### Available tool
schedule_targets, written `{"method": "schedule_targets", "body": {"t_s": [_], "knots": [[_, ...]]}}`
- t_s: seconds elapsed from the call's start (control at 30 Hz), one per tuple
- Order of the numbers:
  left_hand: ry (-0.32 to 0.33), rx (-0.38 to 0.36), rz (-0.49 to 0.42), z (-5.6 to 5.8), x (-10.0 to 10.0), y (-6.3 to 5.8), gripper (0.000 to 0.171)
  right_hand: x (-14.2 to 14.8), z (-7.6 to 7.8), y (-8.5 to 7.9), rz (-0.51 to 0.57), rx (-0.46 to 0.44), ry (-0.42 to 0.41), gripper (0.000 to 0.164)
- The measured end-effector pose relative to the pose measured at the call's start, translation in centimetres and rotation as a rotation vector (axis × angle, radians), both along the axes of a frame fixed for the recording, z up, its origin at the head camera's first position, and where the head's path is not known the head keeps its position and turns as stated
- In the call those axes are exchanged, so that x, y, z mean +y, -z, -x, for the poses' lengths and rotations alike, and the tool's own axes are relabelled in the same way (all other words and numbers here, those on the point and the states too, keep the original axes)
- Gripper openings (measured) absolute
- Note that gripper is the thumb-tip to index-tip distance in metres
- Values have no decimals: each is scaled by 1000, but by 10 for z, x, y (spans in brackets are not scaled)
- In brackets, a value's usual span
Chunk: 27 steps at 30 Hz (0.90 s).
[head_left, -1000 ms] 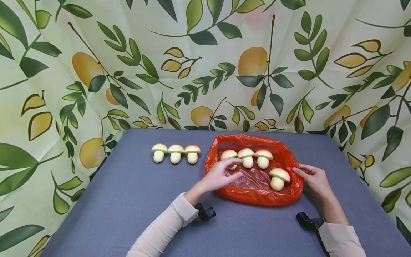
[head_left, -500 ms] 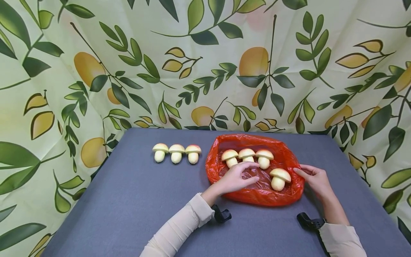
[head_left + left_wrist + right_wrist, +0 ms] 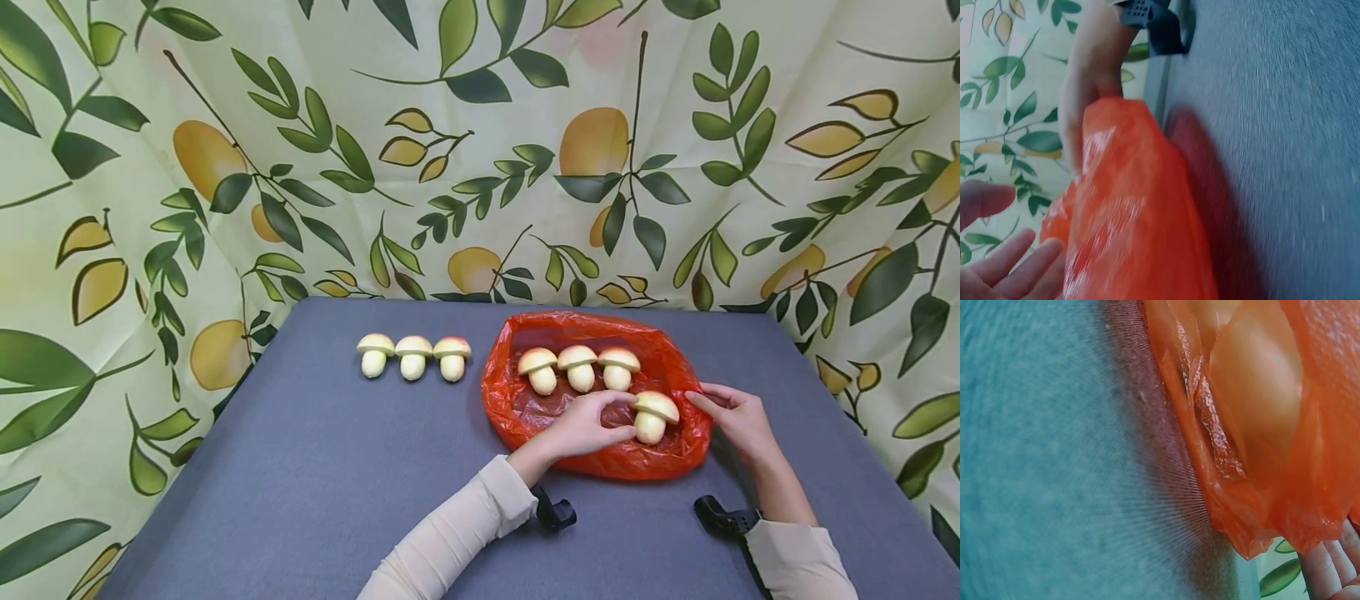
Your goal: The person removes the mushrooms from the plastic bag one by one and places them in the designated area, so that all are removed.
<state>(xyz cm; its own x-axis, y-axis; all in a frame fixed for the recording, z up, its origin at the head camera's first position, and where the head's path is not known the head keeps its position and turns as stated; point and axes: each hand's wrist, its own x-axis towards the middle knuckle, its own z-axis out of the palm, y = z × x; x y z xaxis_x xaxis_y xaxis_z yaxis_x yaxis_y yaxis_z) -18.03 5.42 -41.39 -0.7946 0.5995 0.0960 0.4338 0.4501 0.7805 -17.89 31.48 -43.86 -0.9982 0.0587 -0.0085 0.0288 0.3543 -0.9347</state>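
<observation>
A red plastic bag (image 3: 630, 467) lies with its mouth wide, holding mushroom-shaped pieces with pale stems and reddish-yellow caps. Three of these mushrooms (image 3: 581, 367) stand in a row at the back of the bag, and a single mushroom (image 3: 652, 412) sits at its front right. My left hand (image 3: 585, 425) reaches over the front rim, thumb and fingers spread, tips right at that single mushroom's left side. At the bag's right edge, my right hand (image 3: 738, 417) pinches the rim between thumb and fingers. Through the thin plastic (image 3: 1241, 512), the right wrist view shows a rounded pale shape.
Left of the bag, three more mushrooms (image 3: 413, 357) form a row on the grey table (image 3: 300, 467). A leaf-and-fruit patterned cloth (image 3: 480, 133) hangs behind the table and along its sides. Black straps (image 3: 720, 517) circle both wrists.
My left hand has moved right across the bag, from beside the back row's left mushroom to the single mushroom at the front right. The right hand stays at the rim.
</observation>
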Motion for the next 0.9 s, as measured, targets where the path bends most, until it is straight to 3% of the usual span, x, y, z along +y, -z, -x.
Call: {"method": "schedule_targets", "body": {"t_s": [0.23,0.37,0.7,0.9], "knots": [[-95,-50,-58,1,19,4,42,-1,0,0,-42,-20,0,13],[-173,-100,-90,4,31,5,44,-1,0,0,-38,-16,4,15],[-301,-81,-58,13,51,17,47,0,0,0,-52,-14,-2,12],[-325,-89,-44,17,56,26,47,-1,0,-1,-52,-24,0,11]]}}
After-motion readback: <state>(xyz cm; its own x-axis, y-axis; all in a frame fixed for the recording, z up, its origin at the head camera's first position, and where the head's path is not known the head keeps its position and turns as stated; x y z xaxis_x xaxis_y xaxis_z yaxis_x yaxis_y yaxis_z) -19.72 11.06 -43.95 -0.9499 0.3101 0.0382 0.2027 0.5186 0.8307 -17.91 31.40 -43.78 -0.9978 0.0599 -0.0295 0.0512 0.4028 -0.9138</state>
